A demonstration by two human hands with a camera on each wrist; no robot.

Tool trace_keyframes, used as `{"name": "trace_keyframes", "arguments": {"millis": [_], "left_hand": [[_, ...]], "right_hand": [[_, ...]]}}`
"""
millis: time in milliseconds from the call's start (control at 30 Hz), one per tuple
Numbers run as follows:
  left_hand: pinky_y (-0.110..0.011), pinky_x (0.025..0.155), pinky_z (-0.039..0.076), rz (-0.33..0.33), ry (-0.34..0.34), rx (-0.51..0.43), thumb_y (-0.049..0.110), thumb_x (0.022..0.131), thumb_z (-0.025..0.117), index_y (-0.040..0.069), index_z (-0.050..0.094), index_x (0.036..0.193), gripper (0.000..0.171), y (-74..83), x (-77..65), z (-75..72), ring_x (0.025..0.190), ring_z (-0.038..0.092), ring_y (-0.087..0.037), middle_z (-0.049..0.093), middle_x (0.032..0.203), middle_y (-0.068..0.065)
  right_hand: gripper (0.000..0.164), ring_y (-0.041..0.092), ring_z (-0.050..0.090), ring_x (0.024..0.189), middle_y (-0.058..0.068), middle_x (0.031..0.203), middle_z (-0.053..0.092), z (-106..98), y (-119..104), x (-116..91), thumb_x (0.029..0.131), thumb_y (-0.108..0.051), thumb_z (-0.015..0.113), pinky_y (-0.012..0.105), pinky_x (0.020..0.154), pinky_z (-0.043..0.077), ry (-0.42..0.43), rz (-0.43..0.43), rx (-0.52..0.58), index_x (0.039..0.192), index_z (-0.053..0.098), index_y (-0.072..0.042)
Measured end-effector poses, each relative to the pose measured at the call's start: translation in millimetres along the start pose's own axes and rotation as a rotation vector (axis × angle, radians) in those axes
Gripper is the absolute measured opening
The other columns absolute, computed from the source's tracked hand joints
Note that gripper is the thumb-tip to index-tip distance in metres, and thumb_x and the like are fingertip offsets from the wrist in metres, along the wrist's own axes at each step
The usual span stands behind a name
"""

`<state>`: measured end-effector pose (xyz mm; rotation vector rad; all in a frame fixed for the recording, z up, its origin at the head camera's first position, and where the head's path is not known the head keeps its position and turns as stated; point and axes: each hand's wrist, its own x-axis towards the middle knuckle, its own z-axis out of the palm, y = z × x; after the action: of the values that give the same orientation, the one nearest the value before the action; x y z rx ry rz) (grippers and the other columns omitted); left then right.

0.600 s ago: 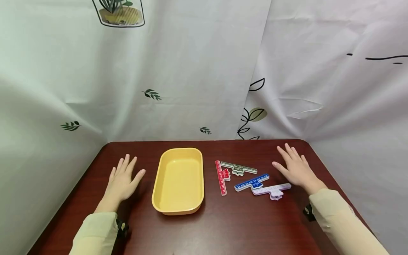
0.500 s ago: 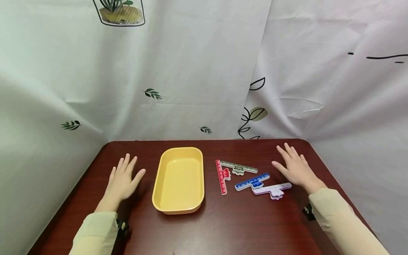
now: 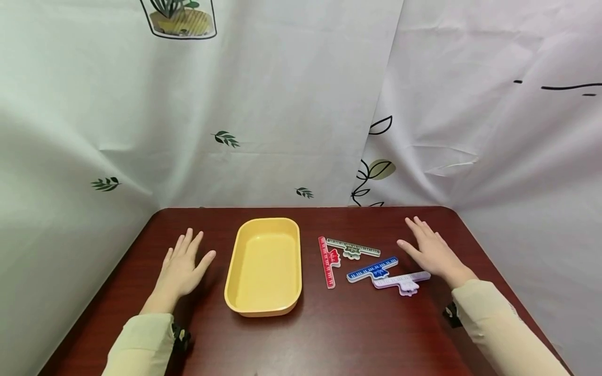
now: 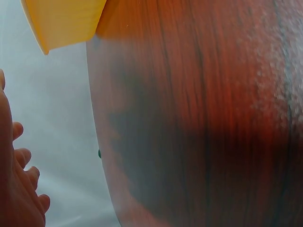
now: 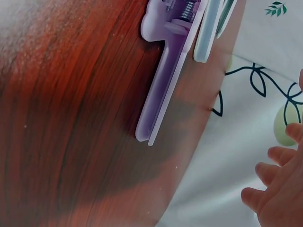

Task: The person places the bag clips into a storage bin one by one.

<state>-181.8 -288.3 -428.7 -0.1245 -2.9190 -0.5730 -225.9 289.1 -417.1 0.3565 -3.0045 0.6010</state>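
Fingers spread, my left hand point(image 3: 181, 270) hovers over the table left of a yellow tray point(image 3: 263, 308) and holds nothing. My right hand point(image 3: 436, 254), also with fingers extended and holding nothing, is just right of several ruler-shaped clips. The nearest is a purple clip point(image 3: 401, 280), whose spring shows in the right wrist view. A blue clip point(image 3: 371, 270) touches or overlaps its left end. Farther left lie a red clip point(image 3: 327, 262), pointing toward me, and a green clip point(image 3: 352, 247) behind. In the left wrist view, the tray's side point(image 4: 71, 23) appears at the top.
The dark red wooden table point(image 3: 329, 339) has rounded far corners. A pale curtain point(image 3: 282, 104) with printed leaves hangs behind it and along both sides. Dark bands show at both wrists under light sleeves point(image 3: 141, 342).
My right hand has shifted slightly left and toward me, nearer the purple clip. The left hand, the tray and the clips stay where they were.
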Motion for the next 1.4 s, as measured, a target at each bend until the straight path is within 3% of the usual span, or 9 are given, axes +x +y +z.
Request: {"name": "trace_keyframes", "arguments": {"millis": [633, 967, 1233, 1400], "left_hand": [[-0.07, 0.105, 0.019, -0.021, -0.044, -0.024, 0.054, 0.098, 0.033, 0.011, 0.011, 0.153, 0.073, 3.8, 3.6, 1.4, 0.139, 0.019, -0.047, 0.013, 0.155, -0.024], [-0.067, 0.103, 0.026, -0.043, -0.067, -0.074, 0.055, 0.098, 0.032, 0.012, 0.004, 0.153, 0.075, 7.7, 4.3, 2.8, 0.134, 0.026, -0.05, 0.02, 0.153, -0.026], [-0.067, 0.102, 0.029, -0.069, -0.095, -0.117, 0.058, 0.096, 0.031, 0.013, 0.002, 0.153, 0.078, 9.1, 3.5, 6.7, 0.133, 0.029, -0.051, 0.021, 0.152, -0.027], [-0.067, 0.102, 0.029, -0.078, -0.104, -0.139, 0.059, 0.096, 0.031, 0.012, 0.003, 0.153, 0.079, 9.6, 3.7, 7.3, 0.133, 0.031, -0.049, 0.027, 0.15, -0.028]], "right_hand": [[0.078, 0.046, 0.025, 0.136, 0.028, 0.149, 0.026, 1, -3, 1, 0.095, -0.05, 0.046, 0.063, 0.109, 0.023, -0.014, -0.004, 0.059, 0.147, 0.022, 0.003], [0.071, 0.049, 0.03, 0.133, 0.031, 0.146, 0.031, 0, -13, 1, 0.097, -0.047, 0.043, 0.064, 0.105, 0.027, 0.003, 0.019, 0.144, 0.146, 0.028, 0.002], [0.067, 0.047, 0.044, 0.125, 0.03, 0.14, 0.041, 5, -15, 1, 0.098, -0.046, 0.041, 0.061, 0.101, 0.036, 0.012, 0.038, 0.197, 0.144, 0.033, 0.002], [0.066, 0.046, 0.042, 0.127, 0.026, 0.143, 0.039, 8, -18, 1, 0.098, -0.048, 0.039, 0.062, 0.101, 0.036, -0.005, 0.063, 0.249, 0.144, 0.034, -0.001]]}}
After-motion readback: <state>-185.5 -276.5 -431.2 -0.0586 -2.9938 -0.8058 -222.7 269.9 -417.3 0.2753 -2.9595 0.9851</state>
